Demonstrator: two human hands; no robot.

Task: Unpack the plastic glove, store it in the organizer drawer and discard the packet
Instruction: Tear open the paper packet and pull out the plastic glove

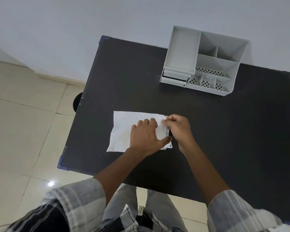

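Note:
A white plastic glove packet (124, 128) lies flat on the black table (224, 131). My left hand (146, 136) presses down on the packet's right half, fingers spread. My right hand (177, 129) pinches the packet's top right edge between thumb and fingers, lifting it slightly. The grey desk organizer (206, 61) stands at the table's far side, its small drawers (174, 77) at the front left, closed or nearly so. The glove itself is not visible.
The organizer has several open compartments on top. A dark round object (77, 102) sits on the tiled floor beside the table's left edge. A white wall runs behind the table. My legs are at the near edge.

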